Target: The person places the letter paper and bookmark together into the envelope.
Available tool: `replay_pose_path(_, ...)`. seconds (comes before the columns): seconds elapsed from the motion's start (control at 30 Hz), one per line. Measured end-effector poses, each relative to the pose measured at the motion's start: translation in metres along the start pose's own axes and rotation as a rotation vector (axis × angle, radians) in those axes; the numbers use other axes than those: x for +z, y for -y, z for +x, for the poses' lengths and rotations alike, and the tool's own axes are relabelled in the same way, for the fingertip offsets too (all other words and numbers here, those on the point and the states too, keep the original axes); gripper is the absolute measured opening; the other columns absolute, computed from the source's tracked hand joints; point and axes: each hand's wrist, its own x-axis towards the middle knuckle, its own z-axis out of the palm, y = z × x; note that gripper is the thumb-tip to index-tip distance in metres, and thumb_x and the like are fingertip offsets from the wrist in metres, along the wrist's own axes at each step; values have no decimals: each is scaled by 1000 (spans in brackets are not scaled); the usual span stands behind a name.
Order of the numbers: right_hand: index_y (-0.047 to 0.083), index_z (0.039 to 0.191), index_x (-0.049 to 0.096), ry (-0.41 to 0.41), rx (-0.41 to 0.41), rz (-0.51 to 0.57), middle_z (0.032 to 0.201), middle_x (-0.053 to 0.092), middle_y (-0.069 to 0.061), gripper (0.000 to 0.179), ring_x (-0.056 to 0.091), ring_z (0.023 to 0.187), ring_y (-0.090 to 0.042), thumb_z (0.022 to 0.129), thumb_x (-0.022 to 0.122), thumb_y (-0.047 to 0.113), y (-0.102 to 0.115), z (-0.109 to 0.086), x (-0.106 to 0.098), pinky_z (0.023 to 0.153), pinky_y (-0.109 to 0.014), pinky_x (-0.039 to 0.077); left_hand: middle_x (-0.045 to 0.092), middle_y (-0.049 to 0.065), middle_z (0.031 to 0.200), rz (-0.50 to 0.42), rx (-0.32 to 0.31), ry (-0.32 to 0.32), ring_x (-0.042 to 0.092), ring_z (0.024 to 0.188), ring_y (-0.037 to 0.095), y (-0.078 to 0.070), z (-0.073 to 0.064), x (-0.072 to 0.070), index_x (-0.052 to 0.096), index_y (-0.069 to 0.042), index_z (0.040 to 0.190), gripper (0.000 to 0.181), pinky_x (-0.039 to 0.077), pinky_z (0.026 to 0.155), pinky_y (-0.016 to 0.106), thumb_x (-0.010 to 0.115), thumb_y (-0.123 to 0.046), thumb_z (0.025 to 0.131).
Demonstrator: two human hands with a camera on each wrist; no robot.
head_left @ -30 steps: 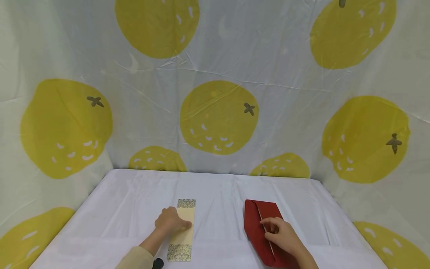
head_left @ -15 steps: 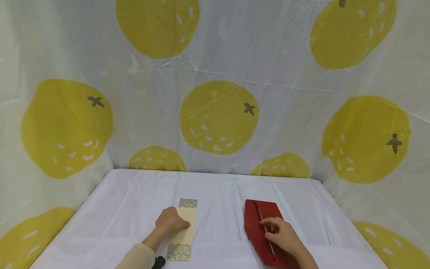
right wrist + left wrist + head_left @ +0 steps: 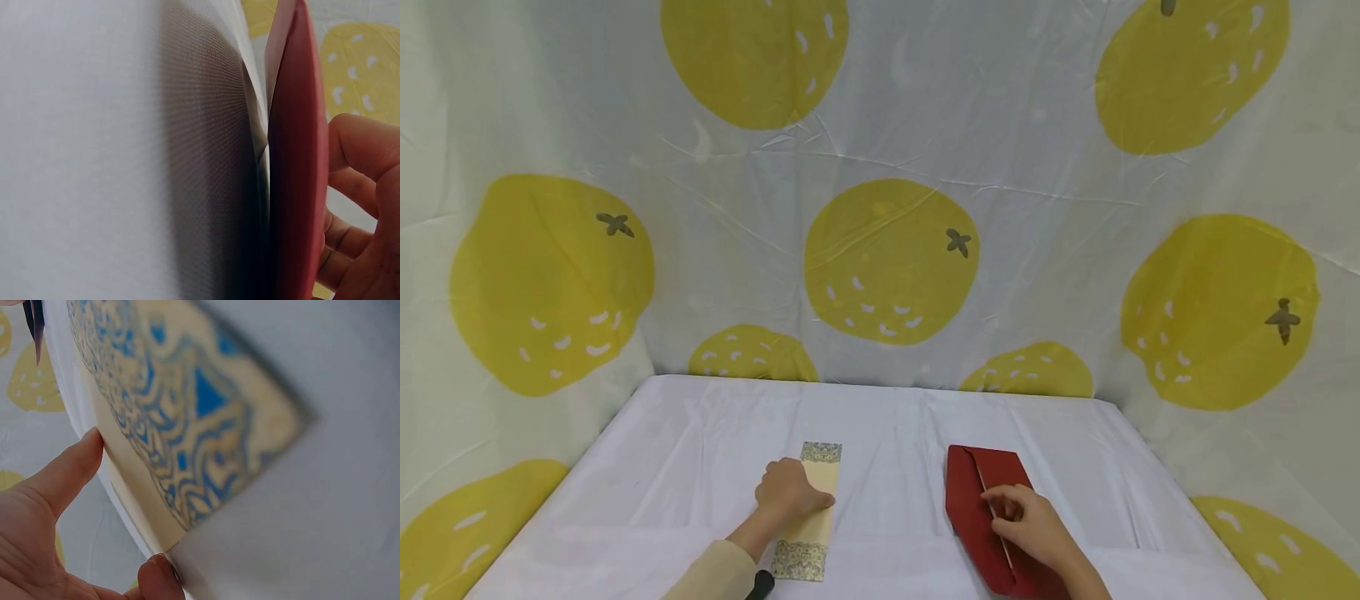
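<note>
In the head view, a long cream card (image 3: 822,475) with a blue-grey lace pattern at both ends is at the table's middle left. My left hand (image 3: 787,490) reaches over it, thumb at its right edge. The left wrist view shows the thumb (image 3: 78,465) and a finger (image 3: 159,578) against opposite edges of the card. To the right, a red envelope (image 3: 964,500) shows a pale slit along its length. My right hand (image 3: 1030,523) has curled fingers at this slit. In the right wrist view, fingers (image 3: 359,150) touch the envelope's red face; whatever they do inside is hidden.
A white cloth covers the table (image 3: 887,425). Behind and at both sides hang curtains (image 3: 1045,275) printed with big yellow fruit. A small dark object (image 3: 762,585) shows by the left sleeve (image 3: 717,573) at the bottom edge.
The left hand and the cream card have shifted slightly to the right, the card's far end most. The right hand and red envelope look unmoved.
</note>
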Motion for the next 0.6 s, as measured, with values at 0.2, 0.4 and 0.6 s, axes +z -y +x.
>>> replay_pose_path(0.2,13,104,71,1,-3,3,74,48,-1,31,45,66,-9,75,74,3,-1,1,0,58,-25,40,53,10,74,-86,-27,34,52,66,25,9,4,-3,58,3,85,52,45,58,38,87,-35,65)
replay_pose_path(0.4,13,104,71,9,3,4,74,48,-1,31,45,66,-10,75,74,3,-1,1,0,58,-25,40,60,16,83,-228,-57,45,58,72,27,17,8,-9,56,15,98,45,51,65,37,78,-18,77)
replay_pose_path(0.6,14,104,71,5,5,3,74,48,-1,31,45,67,-10,75,75,3,-1,2,0,59,-26,40,59,8,64,-426,-82,75,52,55,15,25,11,-17,64,13,84,19,43,50,23,71,-5,79)
